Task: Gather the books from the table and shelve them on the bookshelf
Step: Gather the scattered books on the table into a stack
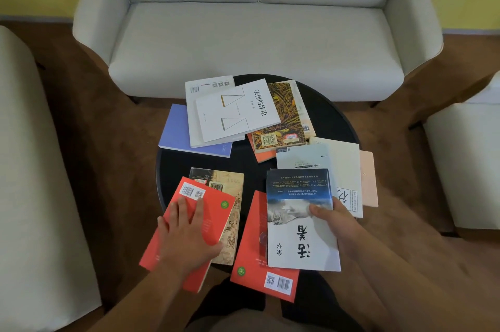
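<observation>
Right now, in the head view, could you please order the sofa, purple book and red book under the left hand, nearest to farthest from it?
1. red book, directly under the left hand.
2. purple book, far left of table.
3. sofa, behind the table.

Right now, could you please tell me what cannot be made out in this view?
Bookshelf: outside the head view's frame.
Fingers of the right hand: under the white and blue book, only the thumb shows.
Tan book cover: mostly covered by the red book and left hand.
Small print on the white book: too small to read.
</observation>
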`<state>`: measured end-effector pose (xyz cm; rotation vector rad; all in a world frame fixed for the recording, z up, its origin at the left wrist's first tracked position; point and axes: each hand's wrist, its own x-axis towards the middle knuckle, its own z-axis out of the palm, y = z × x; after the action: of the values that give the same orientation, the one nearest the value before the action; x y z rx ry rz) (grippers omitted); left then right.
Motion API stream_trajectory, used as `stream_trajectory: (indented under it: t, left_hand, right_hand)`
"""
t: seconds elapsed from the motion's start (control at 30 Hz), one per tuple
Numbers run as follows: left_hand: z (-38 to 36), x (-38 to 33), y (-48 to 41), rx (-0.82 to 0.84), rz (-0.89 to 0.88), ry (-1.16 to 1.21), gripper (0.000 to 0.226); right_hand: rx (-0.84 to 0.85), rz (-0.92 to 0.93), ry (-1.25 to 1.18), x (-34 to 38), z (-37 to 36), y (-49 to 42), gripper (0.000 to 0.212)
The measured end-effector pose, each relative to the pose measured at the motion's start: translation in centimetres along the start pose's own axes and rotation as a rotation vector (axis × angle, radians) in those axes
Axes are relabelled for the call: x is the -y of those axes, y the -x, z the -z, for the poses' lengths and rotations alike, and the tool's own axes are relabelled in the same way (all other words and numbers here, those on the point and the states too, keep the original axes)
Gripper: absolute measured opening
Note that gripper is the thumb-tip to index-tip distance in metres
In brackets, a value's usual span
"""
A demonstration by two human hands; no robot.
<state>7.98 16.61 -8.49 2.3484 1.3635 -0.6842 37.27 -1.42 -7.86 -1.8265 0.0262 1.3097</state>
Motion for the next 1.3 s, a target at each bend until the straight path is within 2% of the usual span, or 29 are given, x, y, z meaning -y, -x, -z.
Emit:
stream_trajectory:
  t: [0.2,0.3,0.33,0.43,0.47,0.53,0.6,0.73,0.83,0.93,1.0,1.07,1.17,1.3]
  left_hand:
    - [0.7,0.4,-0.3,0.047,-0.196,-0.139,0.119]
    - [1.0,0.4,-0.1,0.05,-0.219,-0.167,0.117]
    - [1.1,0.5,-0.2,0.044,-0.211,-0.164,0.117]
    - [2.2,0.5,-0.7,0.015,-0.188,-0.126,0.102]
    - [2.5,0.6,-1.1,-0.005,-0.171,-0.086,0.094]
    - [2.8,0.7,-1.6,-0.043,-0.087,0.033,0.087]
    - [2.8,0.7,-1.9,-0.051,0.011,0.147,0.09]
    - [3.0,-0.1,-1.9,-0.007,0.07,0.172,0.101]
    - [2.8,0.2,-2.3,-0.023,0.098,0.414,0.093]
    - [3.0,1.0,-2.3,-0.051,0.212,0.841,0.048]
    - [3.3,1.4,-2.5,0.0,0.241,0.946,0.024]
    - [3.5,1.9,-2.7,0.079,0.264,1.095,0.028]
    - [3.6,2.8,-3.7,0.229,0.283,1.273,0.037]
    - [3.3,2.5,-4.4,0.305,0.29,1.324,0.025]
  right_hand:
    - [-0.009,-0.012,0.021,0.1,-0.1,0.1,0.029]
    - [-0.009,-0.021,0.017,0.3,-0.2,0.2,0.03]
    - [-0.014,-0.023,0.01,0.3,-0.3,0.3,0.036]
    - [-0.013,-0.025,-0.014,-0.1,-0.1,-0.2,0.075]
    - [-0.005,-0.025,-0.018,-0.1,-0.1,-0.2,0.076]
    - [0.01,-0.032,-0.019,0.4,-0.1,0.2,0.059]
    - [0.013,-0.046,-0.019,1.3,-0.3,0.7,0.046]
    - [0.062,-0.058,-0.074,2.4,-1.3,1.8,0.026]
    - [0.124,-0.093,-0.173,3.0,-3.7,2.5,0.025]
    - [0.184,-0.131,-0.22,2.7,-7.3,2.2,0.028]
    - [0.213,-0.148,-0.216,2.3,-10.0,1.8,0.029]
    - [0.216,-0.149,-0.163,1.7,-12.5,1.4,0.031]
    - [0.192,-0.067,0.047,1.1,-15.2,1.0,0.029]
    - [0.167,-0.07,0.145,0.5,-17.6,1.0,0.024]
